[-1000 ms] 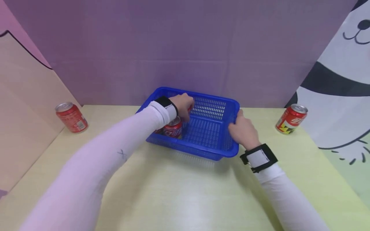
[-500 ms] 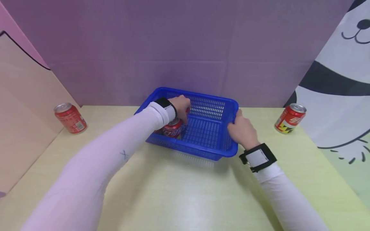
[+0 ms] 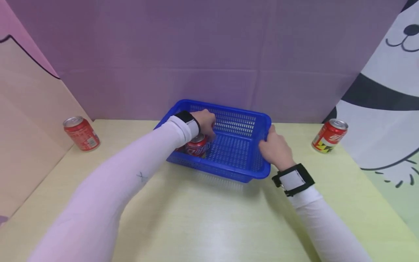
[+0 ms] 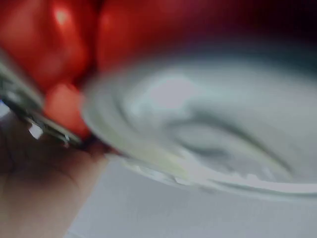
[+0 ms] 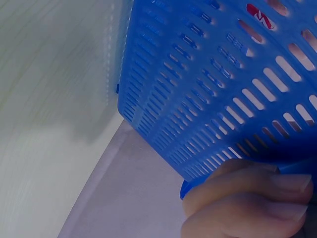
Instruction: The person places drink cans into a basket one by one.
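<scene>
A blue slotted plastic basket (image 3: 226, 170) is near the back of the table. My left hand (image 3: 206, 123) reaches down inside it, its fingers curled around a red soda can (image 4: 44, 39) that is mostly hidden behind the hand in the head view. Another red soda can (image 3: 196, 147) stands upright in the basket's left part, below that hand. Its silver lid (image 4: 208, 119) fills much of the left wrist view, blurred. At the basket's right end, my right hand (image 3: 277, 150) grips the rim, with fingers (image 5: 247, 198) curled under it.
One red can (image 3: 82, 134) stands on the table (image 3: 196, 218) at the far left. A red and yellow can (image 3: 330, 136) stands at the right. Behind the basket rises a purple backdrop (image 3: 163, 54), with printed panels on both sides.
My left hand has shifted slightly left inside the basket. The right hand keeps its grip on the rim, and the basket stays in place.
</scene>
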A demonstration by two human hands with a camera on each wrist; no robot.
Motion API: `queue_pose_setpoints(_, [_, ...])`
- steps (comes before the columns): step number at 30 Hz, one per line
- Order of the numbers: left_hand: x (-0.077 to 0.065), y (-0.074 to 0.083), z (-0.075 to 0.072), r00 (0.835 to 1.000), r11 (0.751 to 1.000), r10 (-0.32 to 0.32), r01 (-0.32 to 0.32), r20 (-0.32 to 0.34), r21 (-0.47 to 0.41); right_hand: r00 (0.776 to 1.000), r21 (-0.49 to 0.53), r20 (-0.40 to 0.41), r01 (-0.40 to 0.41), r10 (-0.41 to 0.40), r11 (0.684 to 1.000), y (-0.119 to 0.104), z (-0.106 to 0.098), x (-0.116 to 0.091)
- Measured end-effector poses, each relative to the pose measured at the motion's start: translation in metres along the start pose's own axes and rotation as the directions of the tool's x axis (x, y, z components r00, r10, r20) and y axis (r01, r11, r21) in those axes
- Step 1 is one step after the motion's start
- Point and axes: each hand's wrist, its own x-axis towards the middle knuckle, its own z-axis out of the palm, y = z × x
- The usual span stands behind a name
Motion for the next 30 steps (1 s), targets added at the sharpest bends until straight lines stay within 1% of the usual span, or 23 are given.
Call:
queue_pose_setpoints(2, [0.001,-0.005,-0.002,0.999,0.999,0.039,-0.039,-0.017,-0.004,1.0,0.002,0.002,-0.005,0.005,1.0,0.0,0.0,0.0])
queue_pose_setpoints(3, [0.0,-0.007,-0.004,0.997,0.998,0.065,-0.065,-0.039,-0.007,1.0,0.001,0.002,-0.006,0.006,1.0,0.0,0.0,0.0])
queue_pose_setpoints(5, [-0.004,-0.012,-0.009,0.988,0.993,0.112,-0.116,-0.11,-0.028,1.0,0.002,0.003,-0.003,0.003,1.0,0.0,-0.001,0.0])
queue_pose_setpoints(6, [-0.007,-0.015,-0.012,0.979,0.988,0.136,-0.144,-0.15,-0.048,1.0,0.001,0.003,-0.003,0.003,1.0,0.001,-0.001,0.0])
queue_pose_setpoints(8, [-0.015,-0.023,-0.018,0.954,0.979,0.173,-0.194,-0.244,-0.067,1.0,-0.004,-0.003,0.003,-0.003,1.0,0.001,-0.003,-0.001])
queue_pose_setpoints(9, [-0.02,-0.027,-0.021,0.94,0.976,0.178,-0.207,-0.29,-0.071,1.0,-0.008,-0.005,0.006,-0.006,1.0,0.001,-0.003,-0.001])
queue_pose_setpoints(11, [-0.031,-0.038,-0.025,0.914,0.974,0.169,-0.213,-0.37,-0.081,1.0,-0.01,-0.01,0.011,-0.011,1.0,0.001,-0.005,-0.002])
queue_pose_setpoints(12, [-0.037,-0.044,-0.026,0.902,0.974,0.155,-0.207,-0.403,-0.089,1.0,-0.01,-0.012,0.012,-0.012,1.0,0.001,-0.005,-0.003])
queue_pose_setpoints(14, [-0.049,-0.058,-0.026,0.888,0.979,0.106,-0.173,-0.447,-0.111,1.0,-0.011,-0.015,0.015,-0.015,1.0,0.001,-0.006,-0.003])
queue_pose_setpoints(17, [-0.067,-0.081,-0.017,0.863,0.975,0.032,-0.139,-0.504,-0.176,1.0,0.001,-0.013,0.016,-0.016,1.0,0.001,-0.005,-0.004])
queue_pose_setpoints(18, [-0.073,-0.088,-0.012,0.85,0.97,0.005,-0.132,-0.527,-0.204,1.0,0.002,-0.012,0.016,-0.016,1.0,0.001,-0.005,-0.003])
queue_pose_setpoints(19, [-0.078,-0.096,-0.006,0.832,0.963,-0.023,-0.13,-0.555,-0.235,1.0,0.001,-0.013,0.018,-0.018,1.0,0.001,-0.005,-0.003])
queue_pose_setpoints(21, [-0.088,-0.108,0.008,0.789,0.942,-0.084,-0.135,-0.608,-0.306,1.0,0.003,-0.012,0.017,-0.017,1.0,0.0,-0.005,-0.003])
queue_pose_setpoints(22, [-0.092,-0.113,0.016,0.772,0.93,-0.117,-0.135,-0.625,-0.342,1.0,-0.001,-0.013,0.017,-0.017,1.0,0.0,-0.004,-0.003])
queue_pose_setpoints(23, [-0.095,-0.117,0.023,0.759,0.917,-0.152,-0.131,-0.633,-0.378,1.0,-0.003,-0.013,0.016,-0.016,1.0,0.0,-0.004,-0.003])
queue_pose_setpoints(24, [-0.098,-0.121,0.031,0.752,0.902,-0.187,-0.124,-0.632,-0.414,1.0,-0.005,-0.015,0.016,-0.016,1.0,0.001,-0.005,-0.003])
queue_pose_setpoints(25, [-0.101,-0.123,0.038,0.754,0.884,-0.224,-0.11,-0.617,-0.455,1.0,-0.007,-0.016,0.014,-0.014,1.0,0.001,-0.005,-0.003])
queue_pose_setpoints(26, [-0.103,-0.125,0.044,0.762,0.862,-0.261,-0.094,-0.593,-0.499,1.0,-0.007,-0.016,0.014,-0.014,1.0,0.001,-0.005,-0.003])
queue_pose_setpoints(28, [-0.106,-0.126,0.056,0.786,0.812,-0.319,-0.062,-0.53,-0.58,1.0,-0.004,-0.015,0.014,-0.014,1.0,0.002,-0.005,-0.003])
queue_pose_setpoints(30, [-0.107,-0.124,0.064,0.81,0.754,-0.357,-0.044,-0.465,-0.655,1.0,-0.001,-0.013,0.015,-0.015,1.0,0.003,-0.005,-0.002])
